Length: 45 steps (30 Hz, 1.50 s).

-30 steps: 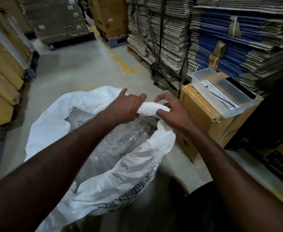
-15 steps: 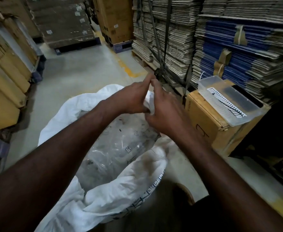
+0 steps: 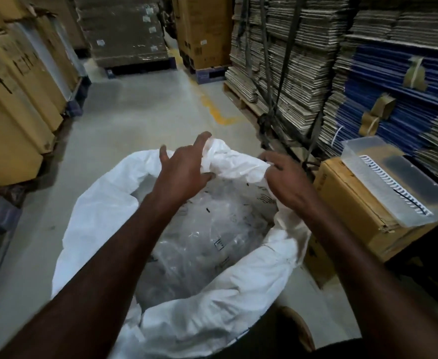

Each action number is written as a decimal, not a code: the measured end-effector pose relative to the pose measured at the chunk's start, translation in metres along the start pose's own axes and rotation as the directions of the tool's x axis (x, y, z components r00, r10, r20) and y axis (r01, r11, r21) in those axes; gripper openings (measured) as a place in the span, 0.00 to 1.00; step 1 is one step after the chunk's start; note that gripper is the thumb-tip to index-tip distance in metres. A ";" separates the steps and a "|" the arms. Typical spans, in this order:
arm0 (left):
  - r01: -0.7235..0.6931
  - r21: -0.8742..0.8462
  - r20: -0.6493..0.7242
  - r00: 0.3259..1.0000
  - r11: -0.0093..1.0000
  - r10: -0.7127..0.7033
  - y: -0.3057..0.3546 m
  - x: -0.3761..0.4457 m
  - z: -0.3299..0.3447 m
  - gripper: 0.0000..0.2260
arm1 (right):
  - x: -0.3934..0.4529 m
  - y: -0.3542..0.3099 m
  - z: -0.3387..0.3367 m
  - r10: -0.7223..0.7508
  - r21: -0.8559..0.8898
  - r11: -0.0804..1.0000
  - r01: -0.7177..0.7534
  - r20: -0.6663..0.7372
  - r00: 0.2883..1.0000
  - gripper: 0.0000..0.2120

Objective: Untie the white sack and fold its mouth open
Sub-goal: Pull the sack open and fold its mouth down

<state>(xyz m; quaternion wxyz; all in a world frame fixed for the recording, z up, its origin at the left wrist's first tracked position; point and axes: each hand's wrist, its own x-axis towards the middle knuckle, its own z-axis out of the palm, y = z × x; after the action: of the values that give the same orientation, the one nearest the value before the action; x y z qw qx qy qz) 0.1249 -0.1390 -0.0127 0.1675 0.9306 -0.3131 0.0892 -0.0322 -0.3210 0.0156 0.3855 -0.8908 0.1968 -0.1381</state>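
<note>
The white sack (image 3: 101, 218) stands on the floor just in front of me with its mouth spread wide. Crumpled clear plastic (image 3: 212, 234) fills the inside. My left hand (image 3: 184, 169) is at the far rim, where a bunched fold of white fabric sits between its thumb and raised fingers. My right hand (image 3: 290, 182) grips the far right part of the rim, its fingers curled over the edge. The two hands are apart and the rim fabric stretches between them.
A brown cardboard box (image 3: 350, 211) with a clear plastic tray (image 3: 383, 177) on top stands close to the sack's right side. Strapped stacks of flattened cartons (image 3: 303, 60) line the right, tall boxes (image 3: 13, 99) the left. Grey floor (image 3: 147, 112) runs ahead.
One second ago both hands worked a twisted knot of fabric at the rim. They then came together higher up, and now they have parted, with the mouth pulled wider.
</note>
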 end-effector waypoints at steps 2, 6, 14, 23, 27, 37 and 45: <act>-0.042 -0.005 -0.089 0.995 0.999 0.042 0.000 0.009 0.002 0.24 | 0.003 0.001 0.002 -0.010 -0.091 0.996 0.006 -0.046 0.999 0.15; -0.051 0.135 -0.136 0.988 0.990 0.069 0.001 0.022 0.001 0.11 | 0.008 -0.016 0.014 -0.203 -0.278 0.950 0.144 -0.198 0.959 0.28; -0.112 0.055 0.066 0.992 0.992 0.108 -0.005 0.035 -0.025 0.25 | 0.022 -0.048 0.075 -0.328 -0.404 0.860 0.312 0.030 0.944 0.46; -0.281 0.176 0.081 0.959 0.943 0.271 -0.035 0.018 -0.050 0.39 | 0.054 -0.031 0.070 -0.220 -0.145 0.966 0.216 -0.014 0.975 0.22; -0.238 0.179 0.064 0.971 0.955 0.230 -0.044 0.008 -0.039 0.30 | 0.058 -0.031 0.062 -0.133 -0.039 0.990 0.135 0.057 0.989 0.19; -0.076 -0.076 0.240 0.967 0.994 0.092 -0.040 0.012 -0.067 0.46 | 0.030 -0.079 0.092 -0.465 -0.344 0.823 0.453 0.052 0.884 0.49; 0.005 0.244 -0.133 0.991 0.970 0.028 -0.077 -0.026 -0.064 0.54 | 0.044 -0.065 0.098 -0.442 -0.310 0.855 0.415 -0.018 0.897 0.16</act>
<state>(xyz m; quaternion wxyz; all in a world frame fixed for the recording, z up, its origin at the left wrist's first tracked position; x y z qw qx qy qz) 0.1474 -0.0434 0.0197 0.0720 0.9341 -0.2932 0.1908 0.0620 -0.2386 0.0025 0.1970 -0.9530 0.0290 -0.2284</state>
